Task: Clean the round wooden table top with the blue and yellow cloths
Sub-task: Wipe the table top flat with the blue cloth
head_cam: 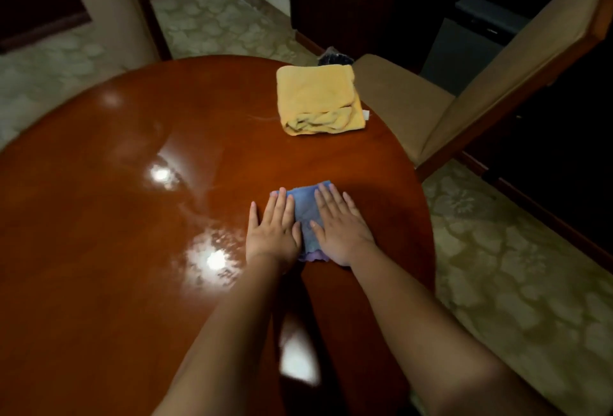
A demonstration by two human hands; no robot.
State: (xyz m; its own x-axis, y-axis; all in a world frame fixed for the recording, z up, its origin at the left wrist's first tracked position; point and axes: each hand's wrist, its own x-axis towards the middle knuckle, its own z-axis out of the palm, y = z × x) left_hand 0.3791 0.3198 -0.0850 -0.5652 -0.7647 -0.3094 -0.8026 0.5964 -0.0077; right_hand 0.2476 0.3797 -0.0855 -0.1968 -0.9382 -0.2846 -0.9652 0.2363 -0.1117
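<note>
Glossy round table (99,233): both palms flat on blue cloth (306,213).

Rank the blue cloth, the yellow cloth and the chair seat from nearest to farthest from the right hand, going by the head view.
1. Blue cloth: directly under the right hand, which presses flat on it beside the left hand.
2. Yellow cloth: folded, farther ahead near the table's far right edge.
3. Chair seat: beyond the table edge, off to the right.
</note>
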